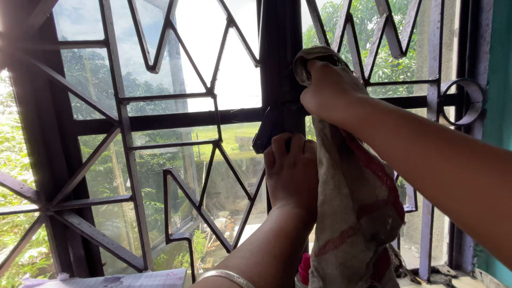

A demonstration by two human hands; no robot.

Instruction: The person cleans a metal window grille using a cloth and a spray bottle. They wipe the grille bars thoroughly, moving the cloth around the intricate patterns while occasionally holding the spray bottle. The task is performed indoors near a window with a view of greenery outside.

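A dark window frame (281, 64) filled the view, its central upright post standing between two glazed halves, with a dark metal grille (160, 138) of crossing bars and zigzag shapes set in front of the glass. Through the panes showed bright sky, green trees and a patch of grass, all well beyond the window. A ring-shaped piece of ironwork (463, 101) sat on the grille near the right edge, beside a teal strip of wall (498, 74). Over the central post hung a worn beige cloth with red stripes (357, 213), its upper end bunched against the post and its length drooping down to the bottom of the view. The right hand (328, 90) was clenched around the top of that cloth, pressing it to the post just where the horizontal bar met it, the forearm running in from the lower right. The left hand (290, 170) was lower, just beside the hanging cloth, its fingers (282, 145) curled up against the base of the post; whether it gripped the post or merely braced on it could not be told. A pale bangle (226, 276) circled the left wrist. A small pink cap (304, 266) peeked out at the bottom, touching the edge of the cloth.
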